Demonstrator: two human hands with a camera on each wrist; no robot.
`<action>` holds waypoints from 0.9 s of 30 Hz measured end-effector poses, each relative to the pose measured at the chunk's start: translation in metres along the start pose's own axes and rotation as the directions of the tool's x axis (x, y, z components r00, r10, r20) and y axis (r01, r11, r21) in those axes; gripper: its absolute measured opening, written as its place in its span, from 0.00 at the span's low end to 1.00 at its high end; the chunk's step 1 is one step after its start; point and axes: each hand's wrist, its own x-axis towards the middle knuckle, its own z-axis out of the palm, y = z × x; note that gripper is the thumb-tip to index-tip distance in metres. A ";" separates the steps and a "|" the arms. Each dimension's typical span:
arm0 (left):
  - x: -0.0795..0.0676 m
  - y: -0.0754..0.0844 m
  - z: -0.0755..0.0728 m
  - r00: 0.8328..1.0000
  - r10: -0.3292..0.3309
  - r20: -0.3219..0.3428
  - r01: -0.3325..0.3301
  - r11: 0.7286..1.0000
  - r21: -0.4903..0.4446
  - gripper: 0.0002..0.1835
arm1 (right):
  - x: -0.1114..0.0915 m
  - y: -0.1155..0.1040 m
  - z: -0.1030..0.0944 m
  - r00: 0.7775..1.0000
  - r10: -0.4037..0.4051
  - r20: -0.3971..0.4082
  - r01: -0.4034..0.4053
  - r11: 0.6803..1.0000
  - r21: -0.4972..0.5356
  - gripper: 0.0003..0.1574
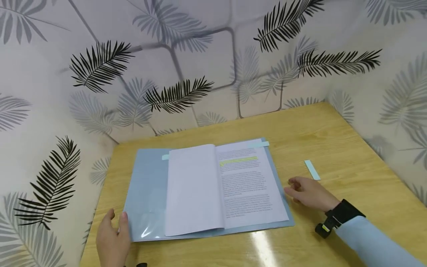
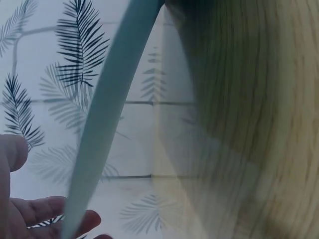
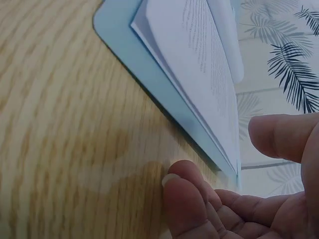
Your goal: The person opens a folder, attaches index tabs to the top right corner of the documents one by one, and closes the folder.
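Note:
A light blue folder (image 1: 148,193) lies opened on the table, with white paper sheets inside. The left-hand page (image 1: 193,189) is blank, while the right-hand page (image 1: 247,185) carries printed text and a yellow highlighted line. Pale green sticky strips (image 1: 165,157) stick out at the page edges, another (image 1: 263,144) at the upper right. At the folder's lower left edge is my left hand (image 1: 113,237), thumb and fingers apart; its fingertips overlap the edge in the left wrist view. My right hand (image 1: 308,193) is beside the right edge, fingers loosely bent, thumb apart, holding nothing.
A loose pale green strip (image 1: 312,170) lies on the wooden table (image 1: 350,163) beyond my right hand. Behind the table stands a wall (image 1: 213,55) covered in a leaf pattern. A black band with a small device (image 1: 345,213) circles my right wrist.

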 end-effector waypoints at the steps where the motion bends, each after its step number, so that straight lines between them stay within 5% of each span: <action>1: 0.000 -0.003 -0.001 0.999 -0.033 0.009 0.033 0.999 -0.009 0.31 | 0.000 0.001 0.001 1.000 -0.001 0.001 0.001 1.000 0.012 0.42; 7: -0.001 -0.008 -0.002 0.995 -0.096 0.006 0.097 0.995 -0.029 0.31 | 0.001 0.003 0.005 1.000 0.024 0.010 -0.025 0.998 0.065 0.41; 17: -0.004 -0.002 -0.004 0.997 0.002 -0.083 -0.005 0.999 -0.031 0.27 | 0.000 0.002 0.011 0.998 0.046 0.032 -0.049 0.991 0.123 0.40; 27: -0.005 0.032 -0.020 0.979 0.106 -0.175 -0.118 0.991 -0.061 0.24 | 0.002 -0.002 0.016 0.999 0.046 0.024 -0.049 0.990 0.134 0.39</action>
